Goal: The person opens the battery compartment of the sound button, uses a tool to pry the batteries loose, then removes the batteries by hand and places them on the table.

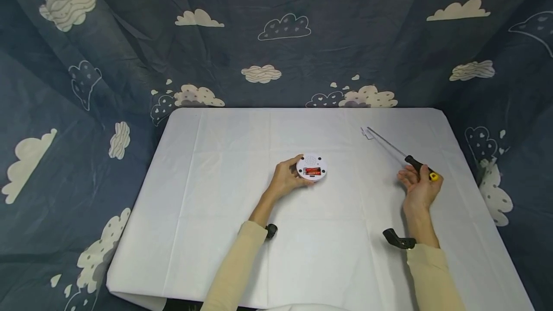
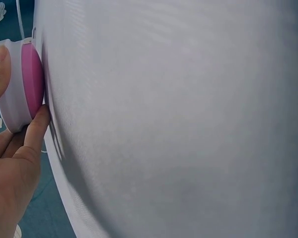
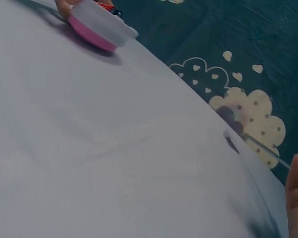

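Over a white-covered table, a black-and-yellow screwdriver slants at right, pinched by the thumb of the right hand, fingers loosely bent. Near centre, the left hand pinches a round white-and-pink device showing red batteries; a small white piece lies toward upper right.

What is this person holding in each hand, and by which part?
The left hand grips the round device by its outer edge; the right hand holds the screwdriver by its handle.
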`<action>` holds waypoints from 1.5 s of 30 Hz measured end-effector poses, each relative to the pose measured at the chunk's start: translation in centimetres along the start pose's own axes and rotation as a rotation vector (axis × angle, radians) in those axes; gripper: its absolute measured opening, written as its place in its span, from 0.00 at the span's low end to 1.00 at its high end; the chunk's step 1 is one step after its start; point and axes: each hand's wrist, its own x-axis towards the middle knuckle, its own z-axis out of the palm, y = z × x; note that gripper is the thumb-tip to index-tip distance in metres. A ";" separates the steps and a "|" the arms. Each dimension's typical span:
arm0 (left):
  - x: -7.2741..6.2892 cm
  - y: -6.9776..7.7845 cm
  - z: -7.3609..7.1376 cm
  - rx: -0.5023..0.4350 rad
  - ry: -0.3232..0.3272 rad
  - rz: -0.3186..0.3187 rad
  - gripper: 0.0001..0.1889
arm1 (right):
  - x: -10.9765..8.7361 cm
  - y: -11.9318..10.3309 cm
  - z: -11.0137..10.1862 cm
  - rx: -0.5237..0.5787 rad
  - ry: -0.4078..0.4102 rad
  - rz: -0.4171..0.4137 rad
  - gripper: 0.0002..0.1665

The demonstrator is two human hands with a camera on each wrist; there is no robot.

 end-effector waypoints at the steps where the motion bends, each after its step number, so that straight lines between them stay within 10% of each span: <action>1: 0.0 -0.1 0.0 0.002 0.001 0.001 0.52 | 0.0 0.2 0.0 0.003 0.014 -0.014 0.15; 9: -0.3 -0.1 -0.1 -0.016 0.002 -0.015 0.52 | -0.5 0.9 -0.1 -0.192 0.084 -0.043 0.15; 21: -0.1 -0.2 -0.3 0.006 0.004 -0.010 0.51 | -2.3 2.1 -0.8 -1.193 0.255 -0.299 0.27; 38: -0.1 -0.1 -0.3 -0.029 -0.009 -0.013 0.52 | -3.3 2.6 -1.1 -1.415 0.143 -0.445 0.29; 45: 0.1 0.0 -0.2 -0.038 -0.019 -0.020 0.53 | -5.0 3.7 2.7 -1.415 -0.155 -0.545 0.24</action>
